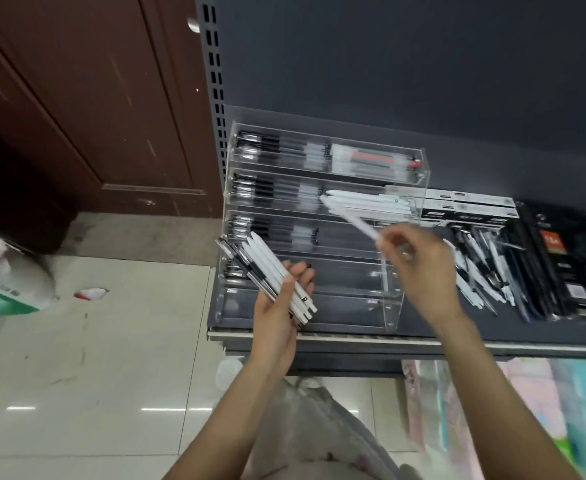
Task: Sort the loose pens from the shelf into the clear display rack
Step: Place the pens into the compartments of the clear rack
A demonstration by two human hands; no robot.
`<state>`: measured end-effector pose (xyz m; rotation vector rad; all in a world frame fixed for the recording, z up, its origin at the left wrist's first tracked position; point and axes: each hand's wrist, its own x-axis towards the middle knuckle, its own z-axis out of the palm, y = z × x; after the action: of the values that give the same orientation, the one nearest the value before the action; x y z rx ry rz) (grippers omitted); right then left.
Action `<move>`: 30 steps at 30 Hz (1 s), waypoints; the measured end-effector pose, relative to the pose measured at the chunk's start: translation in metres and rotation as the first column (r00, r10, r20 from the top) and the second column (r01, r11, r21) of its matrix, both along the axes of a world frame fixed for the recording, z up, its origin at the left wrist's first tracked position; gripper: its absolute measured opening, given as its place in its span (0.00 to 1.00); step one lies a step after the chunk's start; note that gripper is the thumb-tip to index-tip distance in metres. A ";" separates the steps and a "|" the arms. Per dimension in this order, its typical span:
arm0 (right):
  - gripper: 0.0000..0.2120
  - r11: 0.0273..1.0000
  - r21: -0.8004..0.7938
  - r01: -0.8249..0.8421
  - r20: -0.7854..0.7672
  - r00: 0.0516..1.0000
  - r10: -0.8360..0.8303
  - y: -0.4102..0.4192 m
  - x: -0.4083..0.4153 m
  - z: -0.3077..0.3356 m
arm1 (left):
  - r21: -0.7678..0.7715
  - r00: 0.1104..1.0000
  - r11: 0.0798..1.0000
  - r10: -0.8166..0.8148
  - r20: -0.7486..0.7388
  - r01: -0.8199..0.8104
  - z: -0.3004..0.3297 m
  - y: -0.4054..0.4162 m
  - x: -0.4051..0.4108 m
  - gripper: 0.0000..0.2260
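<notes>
A clear tiered display rack (405, 299) stands on the dark shelf (457, 336), its upper rows holding black-and-clear pens and white pens. My left hand (277, 317) grips a bundle of pens (270, 271), white ones and black-and-clear ones, in front of the rack's lower left. My right hand (419, 268) pinches a single white pen (350, 218) by its back end, its tip pointing up-left at the white pens (367, 204) in the second row. Loose pens (475, 268) lie in a heap on the shelf right of the rack.
Black pen boxes (468, 207) sit behind the loose heap, and dark packaged goods (561, 265) fill the shelf's right side. A brown door (76, 98) and tiled floor (94, 358) with plastic bags (7, 278) lie to the left. Pastel packages (527, 410) sit below the shelf.
</notes>
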<state>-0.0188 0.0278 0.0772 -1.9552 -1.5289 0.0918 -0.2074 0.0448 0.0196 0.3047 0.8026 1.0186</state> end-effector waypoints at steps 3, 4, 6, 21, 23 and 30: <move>0.03 0.999 0.049 -0.016 0.280 0.960 0.001 0.017 0.043 0.016 | 0.004 1.000 1.000 0.017 0.021 -0.017 0.000 0.005 0.006 0.09; 0.03 0.999 0.022 -0.050 0.334 0.942 0.040 0.022 0.053 0.016 | 0.004 0.999 1.000 0.030 0.023 -0.030 0.001 0.007 0.009 0.09; 0.02 0.989 -0.065 -0.136 0.421 0.894 0.151 0.028 0.065 0.008 | 0.019 0.998 0.998 0.052 0.021 -0.052 0.002 0.009 0.016 0.09; 0.15 0.752 -0.544 -0.373 0.403 0.669 0.624 0.048 0.085 -0.029 | 0.007 0.997 0.997 0.078 0.001 -0.078 0.015 0.008 0.041 0.11; 0.21 0.722 -0.584 -0.371 0.405 0.637 0.655 0.050 0.084 -0.030 | -0.001 0.996 0.997 0.084 0.024 -0.084 0.014 0.009 0.042 0.12; 0.19 0.806 -0.479 -0.347 0.431 0.707 0.561 0.031 0.069 -0.027 | 0.011 0.989 0.992 0.124 0.081 -0.125 0.015 0.015 0.052 0.12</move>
<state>0.0500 0.0585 0.0498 -1.9057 -2.5526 0.0154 -0.1554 0.0599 0.0350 0.2282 0.7482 1.1476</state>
